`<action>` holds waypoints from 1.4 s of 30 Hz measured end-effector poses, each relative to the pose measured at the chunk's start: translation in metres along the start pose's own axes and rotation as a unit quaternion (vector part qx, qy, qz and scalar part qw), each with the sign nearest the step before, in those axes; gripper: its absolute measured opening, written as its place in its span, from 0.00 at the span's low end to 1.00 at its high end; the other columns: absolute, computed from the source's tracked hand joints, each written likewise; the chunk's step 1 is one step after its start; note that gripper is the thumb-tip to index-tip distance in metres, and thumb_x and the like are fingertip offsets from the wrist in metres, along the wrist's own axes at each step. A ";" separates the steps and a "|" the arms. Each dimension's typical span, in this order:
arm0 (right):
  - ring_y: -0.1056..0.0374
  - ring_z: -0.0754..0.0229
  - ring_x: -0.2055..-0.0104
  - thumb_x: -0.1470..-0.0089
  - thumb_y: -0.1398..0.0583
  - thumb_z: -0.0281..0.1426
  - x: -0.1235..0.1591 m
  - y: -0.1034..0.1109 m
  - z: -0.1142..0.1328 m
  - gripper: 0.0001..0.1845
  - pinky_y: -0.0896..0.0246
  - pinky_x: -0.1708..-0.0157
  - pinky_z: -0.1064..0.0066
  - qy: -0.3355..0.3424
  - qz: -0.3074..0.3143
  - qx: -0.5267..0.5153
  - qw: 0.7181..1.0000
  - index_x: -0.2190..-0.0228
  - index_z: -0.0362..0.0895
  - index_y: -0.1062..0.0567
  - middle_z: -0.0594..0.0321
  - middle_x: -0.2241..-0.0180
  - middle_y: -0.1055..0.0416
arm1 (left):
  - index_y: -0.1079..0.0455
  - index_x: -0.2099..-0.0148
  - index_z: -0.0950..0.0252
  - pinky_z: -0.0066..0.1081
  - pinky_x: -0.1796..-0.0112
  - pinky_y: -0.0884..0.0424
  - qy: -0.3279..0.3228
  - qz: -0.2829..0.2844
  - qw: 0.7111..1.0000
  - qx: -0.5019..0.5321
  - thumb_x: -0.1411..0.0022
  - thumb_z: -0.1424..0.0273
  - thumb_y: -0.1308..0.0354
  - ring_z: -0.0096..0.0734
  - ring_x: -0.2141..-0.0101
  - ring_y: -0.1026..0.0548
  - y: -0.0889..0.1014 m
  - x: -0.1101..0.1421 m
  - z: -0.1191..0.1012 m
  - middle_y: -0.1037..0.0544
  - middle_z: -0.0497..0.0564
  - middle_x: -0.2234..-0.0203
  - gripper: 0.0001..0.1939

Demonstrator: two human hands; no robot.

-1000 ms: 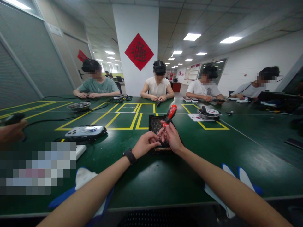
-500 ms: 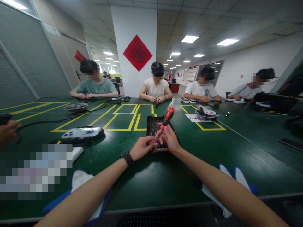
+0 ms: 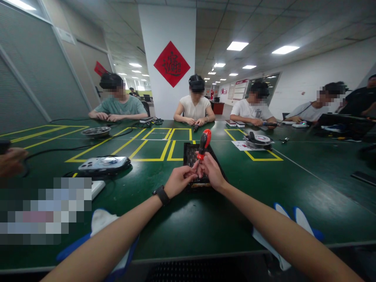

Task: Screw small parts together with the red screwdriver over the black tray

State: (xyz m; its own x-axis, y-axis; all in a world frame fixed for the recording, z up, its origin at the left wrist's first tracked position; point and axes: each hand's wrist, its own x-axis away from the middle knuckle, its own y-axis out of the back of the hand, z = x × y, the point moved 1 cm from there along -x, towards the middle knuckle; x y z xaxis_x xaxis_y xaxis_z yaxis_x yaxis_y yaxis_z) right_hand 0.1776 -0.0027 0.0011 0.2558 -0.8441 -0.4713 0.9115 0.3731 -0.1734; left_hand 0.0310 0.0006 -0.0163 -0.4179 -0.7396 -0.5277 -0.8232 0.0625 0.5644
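My right hand point(image 3: 212, 171) grips a red-and-black-handled screwdriver point(image 3: 203, 143), its handle pointing up and away, its tip down toward a small part pinched in my left hand point(image 3: 179, 181). The part itself is too small to name. Both hands meet over the near end of a black tray point(image 3: 191, 153) lying on the green table point(image 3: 188, 219). My left wrist wears a black watch point(image 3: 161, 194).
A phone-like device point(image 3: 102, 164) with cables lies at left. White-and-blue gloves point(image 3: 293, 223) lie under both forearms near the table edge. A round metal dish point(image 3: 96, 132) and a tape reel point(image 3: 258, 140) sit farther off. Several people sit across the table.
The screwdriver handle has tipped from leaning right to nearly upright. My hands stay together over the tray.
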 end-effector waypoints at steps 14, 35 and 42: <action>0.43 0.72 0.84 0.45 0.52 0.42 0.002 0.000 0.002 0.20 0.47 0.83 0.78 0.030 -0.034 0.030 0.999 0.54 0.44 0.39 0.65 0.74 0.33 | 0.31 0.66 0.68 0.22 0.75 0.38 0.015 0.006 0.999 0.032 0.48 0.63 0.44 0.22 0.77 0.34 -0.001 -0.001 -0.003 0.27 0.48 0.76 0.12; 0.44 0.72 0.84 0.45 0.52 0.41 0.001 0.000 0.000 0.20 0.47 0.83 0.78 0.027 -0.031 0.032 0.999 0.54 0.44 0.39 0.65 0.74 0.33 | 0.32 0.66 0.67 0.24 0.72 0.37 0.013 0.002 1.000 0.011 0.48 0.65 0.44 0.24 0.74 0.33 -0.003 -0.001 -0.003 0.27 0.49 0.73 0.10; 0.43 0.71 0.83 0.45 0.53 0.42 0.002 -0.002 0.002 0.22 0.46 0.82 0.78 0.017 -0.007 0.025 1.000 0.53 0.44 0.40 0.64 0.73 0.32 | 0.32 0.69 0.68 0.24 0.73 0.38 0.019 0.006 1.000 0.023 0.47 0.65 0.45 0.24 0.76 0.33 -0.003 0.000 -0.001 0.28 0.48 0.77 0.10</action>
State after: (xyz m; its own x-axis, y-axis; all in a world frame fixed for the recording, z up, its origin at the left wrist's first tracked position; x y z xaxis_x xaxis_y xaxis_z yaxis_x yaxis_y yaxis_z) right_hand 0.1767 -0.0056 0.0025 0.2336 -0.8352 -0.4978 0.9296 0.3419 -0.1374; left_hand 0.0338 -0.0003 -0.0177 -0.4135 -0.7629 -0.4971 -0.8358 0.1015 0.5395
